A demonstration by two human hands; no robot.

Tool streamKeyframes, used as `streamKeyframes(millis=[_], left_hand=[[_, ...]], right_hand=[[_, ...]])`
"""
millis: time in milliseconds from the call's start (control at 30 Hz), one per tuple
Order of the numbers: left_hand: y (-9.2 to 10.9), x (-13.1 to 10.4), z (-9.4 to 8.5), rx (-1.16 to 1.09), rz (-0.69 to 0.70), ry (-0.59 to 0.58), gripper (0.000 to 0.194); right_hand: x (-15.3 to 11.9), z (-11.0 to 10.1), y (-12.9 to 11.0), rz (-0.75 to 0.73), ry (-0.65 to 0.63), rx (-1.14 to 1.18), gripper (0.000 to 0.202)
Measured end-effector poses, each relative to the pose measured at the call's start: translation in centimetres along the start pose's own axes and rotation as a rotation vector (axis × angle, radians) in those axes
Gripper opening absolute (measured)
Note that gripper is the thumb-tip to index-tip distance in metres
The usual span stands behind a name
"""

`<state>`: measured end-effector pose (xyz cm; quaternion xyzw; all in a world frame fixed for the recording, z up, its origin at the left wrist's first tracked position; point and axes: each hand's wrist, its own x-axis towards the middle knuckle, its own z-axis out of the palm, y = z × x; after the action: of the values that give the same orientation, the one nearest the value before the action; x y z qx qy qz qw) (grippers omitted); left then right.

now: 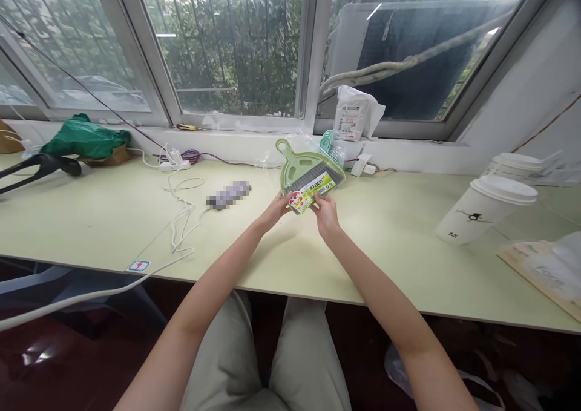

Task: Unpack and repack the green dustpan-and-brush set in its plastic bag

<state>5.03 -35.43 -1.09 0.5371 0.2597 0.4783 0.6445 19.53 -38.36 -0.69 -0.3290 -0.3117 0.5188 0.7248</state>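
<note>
A green dustpan with a grey-bristled brush and a bright printed label lies in clear plastic wrap, tilted above the pale green table. My left hand grips its lower left corner beside the label. Fingers of my right hand pinch the lower edge near the label's right part. The dustpan's handle, with a hole in it, points up and left, away from me. Behind the dustpan, teal looped plastic pieces show through the clear wrap.
Two white cups and a tissue pack stand at right. A white packet is on the sill. Left are a blurred phone-like object, white cables, a power strip and a green bag.
</note>
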Motion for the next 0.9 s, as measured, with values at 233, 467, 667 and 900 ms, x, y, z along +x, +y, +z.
streamKeyframes(millis=[233, 467, 667, 900], left_hand=[[0.4, -0.3, 0.8, -0.088, 0.083, 0.103, 0.038], [0.0, -0.1, 1.1, 0.016, 0.129, 0.117, 0.044], [-0.4, -0.4, 1.3, 0.029, 0.065, 0.047, 0.054], [-0.5, -0.9, 2.3, -0.062, -0.042, -0.141, 0.052]], right_hand=[[0.6, -0.3, -1.1, 0.067, -0.041, -0.017, 0.017], [0.9, -0.2, -1.3, -0.124, -0.033, 0.037, 0.029], [0.8, -0.3, -1.5, -0.136, 0.007, -0.012, 0.037], [0.8, -0.5, -1.5, -0.202, 0.061, -0.036, 0.046]])
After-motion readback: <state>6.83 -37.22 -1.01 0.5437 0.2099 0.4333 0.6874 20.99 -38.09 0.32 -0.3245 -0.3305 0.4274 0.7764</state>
